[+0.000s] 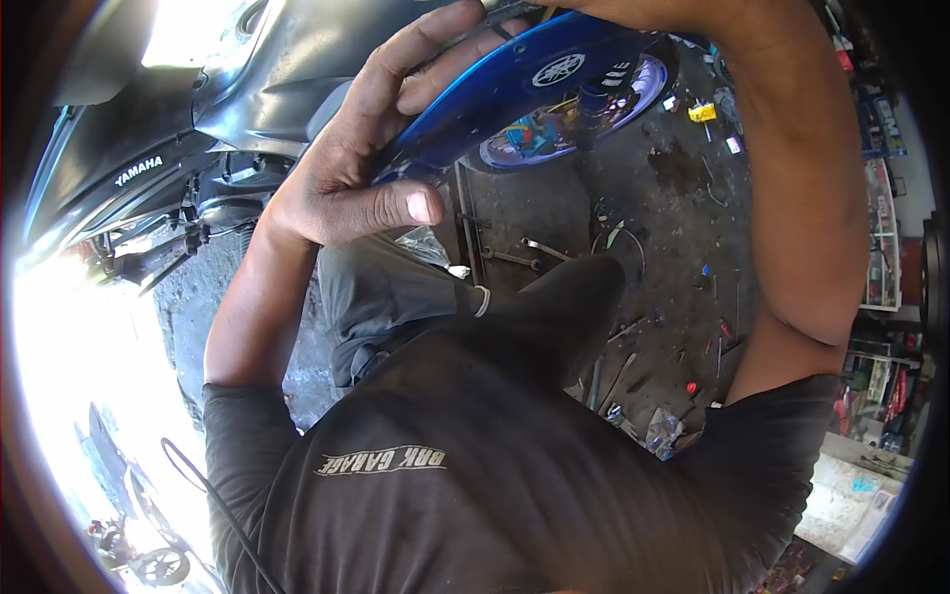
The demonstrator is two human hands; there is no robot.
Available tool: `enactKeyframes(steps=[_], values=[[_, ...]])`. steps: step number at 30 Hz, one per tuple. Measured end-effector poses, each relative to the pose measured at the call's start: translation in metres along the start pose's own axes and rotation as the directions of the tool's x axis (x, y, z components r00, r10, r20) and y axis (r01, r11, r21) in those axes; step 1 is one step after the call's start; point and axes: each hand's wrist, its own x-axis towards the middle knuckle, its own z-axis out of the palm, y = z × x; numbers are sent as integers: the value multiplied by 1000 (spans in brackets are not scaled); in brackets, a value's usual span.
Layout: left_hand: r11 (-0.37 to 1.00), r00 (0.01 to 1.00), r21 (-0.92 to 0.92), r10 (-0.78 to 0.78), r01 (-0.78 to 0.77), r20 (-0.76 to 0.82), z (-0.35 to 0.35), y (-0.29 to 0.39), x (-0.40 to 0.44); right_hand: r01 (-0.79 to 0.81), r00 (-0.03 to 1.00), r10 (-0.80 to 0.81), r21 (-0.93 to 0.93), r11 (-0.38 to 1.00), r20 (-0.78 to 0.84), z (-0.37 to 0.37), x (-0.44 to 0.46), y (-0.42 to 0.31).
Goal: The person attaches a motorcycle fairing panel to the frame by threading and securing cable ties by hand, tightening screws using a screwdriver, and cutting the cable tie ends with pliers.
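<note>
Blue panel (515, 99) just right of left grip (336, 168), thumb spread, can't tell if clamped. Right grip (653, 10) cropped above panel, state unclear

A glossy blue, curved panel (485, 99) with a round white emblem (559, 69) tilts upward to the right, high in view.
</note>
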Motion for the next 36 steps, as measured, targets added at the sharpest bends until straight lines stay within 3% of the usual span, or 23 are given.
enactKeyframes(steps=[2,3,5,6,8,11,12,14,17,20,23,26,28,29,30,32,36], values=[[1000,1000,-3,-29,30,11,-1,1,-2,9,1000,-9,-35,999,0,6,-3,11],[999,998,-12,-53,53,17,-2,3,-1,268,941,-285,-110,957,-184,19,-7,20],[999,998,-14,-48,49,41,-2,8,4,490,770,-543,-235,839,-334,17,-8,27],[999,998,-15,-44,45,52,-1,10,6,256,952,-260,-47,965,-161,3,-3,9],[993,997,-118,-10,19,72,-2,9,7,-35,997,30,79,996,66,-8,-4,-8],[978,996,-206,35,-16,86,-5,3,5,-111,994,107,172,979,37,-4,-10,-5],[979,995,-201,41,-22,89,-5,3,5,135,983,-109,182,974,-145,10,-17,8],[974,995,-223,49,-29,84,-3,4,6,377,892,-318,143,915,-320,12,-16,22],[969,996,-245,30,-8,84,-1,7,7,285,958,-270,201,937,-97,-1,-11,24],[981,994,-192,9,12,108,-5,9,8,296,953,-273,203,933,-135,-1,-10,23],[996,992,-91,16,-5,124,-8,8,7,164,986,-159,330,930,-43,-3,-8,21],[1000,996,28,7,-9,92,-3,14,7,290,944,-250,182,940,-215,10,-11,22],[978,999,206,-1,-6,34,1,20,7,241,961,-227,74,968,-159,9,-12,18],[978,999,210,10,-17,33,1,20,8,227,965,-220,32,973,-140,9,-14,16],[962,999,269,39,-44,24,0,18,8,268,928,-250,29,963,-277,15,-17,16],[945,998,322,66,-61,-4,0,19,10,308,725,-374,-213,927,-579,42,-17,24],[959,999,280,44,-40,-9,-1,21,11,391,627,-498,-310,866,-599,58,-54,38]])
